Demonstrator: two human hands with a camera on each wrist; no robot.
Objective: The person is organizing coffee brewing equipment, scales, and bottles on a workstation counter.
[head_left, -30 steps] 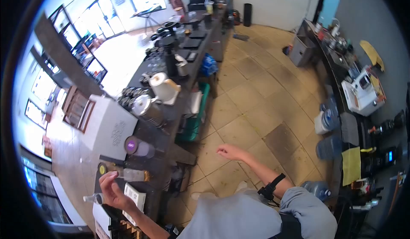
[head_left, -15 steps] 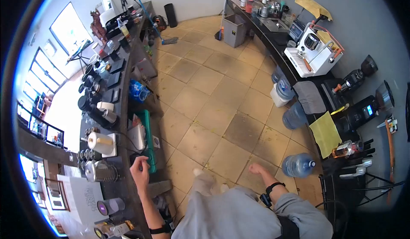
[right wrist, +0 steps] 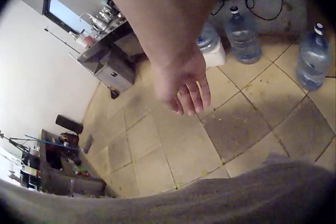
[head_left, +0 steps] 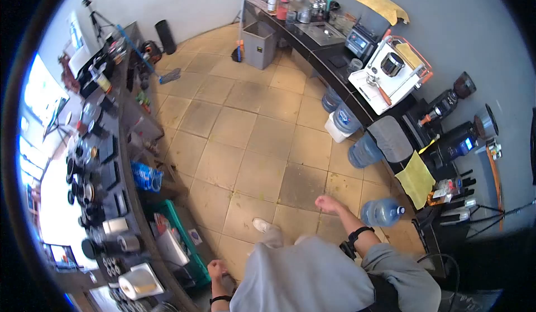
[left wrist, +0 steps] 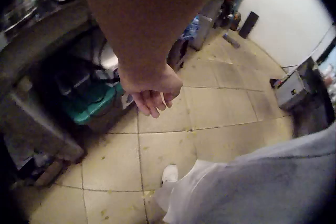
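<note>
My left hand [head_left: 218, 269] hangs low at my side, near the green crate [head_left: 177, 231] under the left counter. In the left wrist view its fingers [left wrist: 152, 103] are loosely curled with nothing in them. Over the tiled floor my right hand [head_left: 329, 204] hangs in front of my body, left of a large blue water bottle [head_left: 381, 213]. The right wrist view has that hand's fingers [right wrist: 194, 98] relaxed, also holding nothing.
A long counter [head_left: 129, 172] crowded with cups and pots runs along the left. On the right counter stand a white espresso machine [head_left: 385, 75] and coffee grinders [head_left: 455, 144]; more water bottles [head_left: 365, 150] sit beneath. A grey bin [head_left: 259, 47] and a mop [head_left: 169, 76] are farther off.
The head view has swung right, away from the left counter's near end. My left hand has come down from over that counter to my side. The right hand stays loosely in front of me.
</note>
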